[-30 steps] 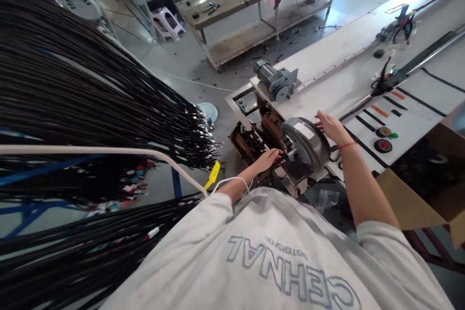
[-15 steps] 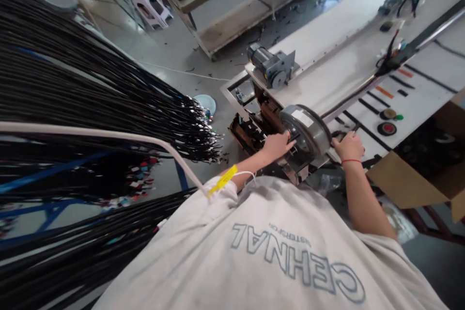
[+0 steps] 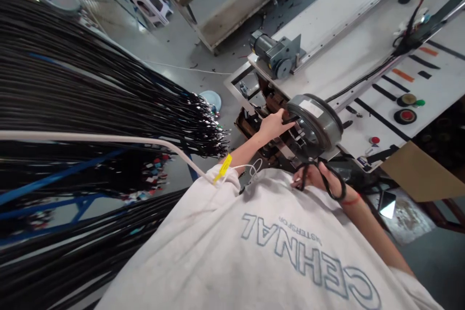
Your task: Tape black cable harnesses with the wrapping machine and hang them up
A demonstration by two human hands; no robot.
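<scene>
A round grey motor drum [image 3: 316, 121] sits at the near end of a long white conveyor table [image 3: 356, 53]. My left hand [image 3: 273, 125] rests on the drum's left edge beside the brown mechanism [image 3: 254, 126] under it. Below the drum, close to my shirt, my right hand [image 3: 316, 178] is shut on a black cable loop [image 3: 332, 181].
A thick bundle of black cables [image 3: 90, 92] hangs across the left, over a white pipe [image 3: 101, 138]. A small grey motor [image 3: 274, 51] is bolted to the table end. Buttons and tape rolls [image 3: 405, 109] lie on the table; a cardboard box [image 3: 421, 174] stands at right.
My right hand left the table top beside the drum and came down toward my body, now holding a black cable loop. My left hand moved up onto the drum's edge.
</scene>
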